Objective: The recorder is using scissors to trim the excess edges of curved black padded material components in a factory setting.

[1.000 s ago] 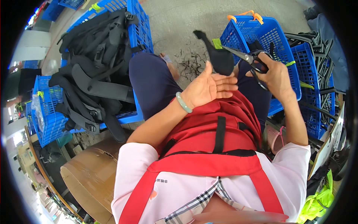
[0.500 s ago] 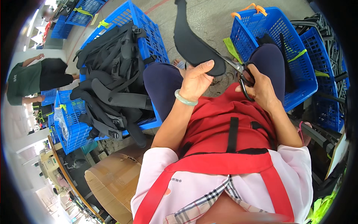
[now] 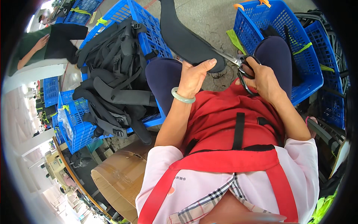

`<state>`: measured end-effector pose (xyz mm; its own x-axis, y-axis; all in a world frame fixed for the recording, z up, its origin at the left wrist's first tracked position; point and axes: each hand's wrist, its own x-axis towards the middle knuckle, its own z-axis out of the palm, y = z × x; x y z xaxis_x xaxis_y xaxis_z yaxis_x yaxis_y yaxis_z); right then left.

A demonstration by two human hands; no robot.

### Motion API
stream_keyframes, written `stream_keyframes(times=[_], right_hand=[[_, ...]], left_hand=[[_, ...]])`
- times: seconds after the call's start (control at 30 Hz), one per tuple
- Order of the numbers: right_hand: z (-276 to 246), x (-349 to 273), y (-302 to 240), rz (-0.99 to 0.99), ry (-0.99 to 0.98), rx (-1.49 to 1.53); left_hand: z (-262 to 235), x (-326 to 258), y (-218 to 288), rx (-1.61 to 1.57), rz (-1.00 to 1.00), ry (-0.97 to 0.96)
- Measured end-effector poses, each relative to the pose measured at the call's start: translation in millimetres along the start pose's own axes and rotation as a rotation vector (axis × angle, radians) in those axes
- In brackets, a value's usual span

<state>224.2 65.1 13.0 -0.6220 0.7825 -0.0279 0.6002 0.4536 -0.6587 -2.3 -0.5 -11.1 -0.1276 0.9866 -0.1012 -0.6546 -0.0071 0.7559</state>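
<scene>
My left hand (image 3: 194, 76) is closed on the wide rounded end of a black padded shoulder strap (image 3: 186, 41), thumb on top. The strap curves up and away toward the far side, above the floor. My right hand (image 3: 263, 80) grips black-handled scissors (image 3: 244, 76), fingers through the loops. The scissors' metal blades point left and lie against the strap's edge, just beyond my left thumb; how far apart the blades are I cannot tell. A pale green bangle (image 3: 182, 96) circles my left wrist.
A blue basket (image 3: 154, 31) heaped with black padded straps (image 3: 115, 56) stands at my left. Another blue basket (image 3: 313, 76) with dark pieces is at my right. A cardboard box (image 3: 121, 175) sits near my left elbow. At far left is another person (image 3: 44, 44).
The view has shifted slightly. Both hands keep their grips, and the scissors stay at the strap's edge. The person at far left has moved upward in the picture, with an arm lowered.
</scene>
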Motion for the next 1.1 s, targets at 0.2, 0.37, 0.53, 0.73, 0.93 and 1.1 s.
stream_keyframes(times=[0.2,0.37,0.53,0.73,0.93,1.1], right_hand=[[-2,2,1,0.151,-0.185,0.304],[-8,-11,-6,0.032,-0.289,0.339],[-8,-9,-13,0.076,-0.323,0.284],[-5,-9,-14,0.108,-0.344,0.285],[-3,-8,-6,0.157,-0.402,0.389],[1,-12,-10,-0.112,-0.207,0.330]], left_hand=[[-8,3,-2,-0.032,-0.044,0.021],[-14,3,-5,0.027,-0.012,-0.034],[-14,0,-6,0.072,-0.030,-0.052],[-21,-3,-6,0.104,-0.001,-0.056],[-27,0,-10,0.089,0.001,-0.079],[-23,-1,-8,0.053,-0.007,-0.049]])
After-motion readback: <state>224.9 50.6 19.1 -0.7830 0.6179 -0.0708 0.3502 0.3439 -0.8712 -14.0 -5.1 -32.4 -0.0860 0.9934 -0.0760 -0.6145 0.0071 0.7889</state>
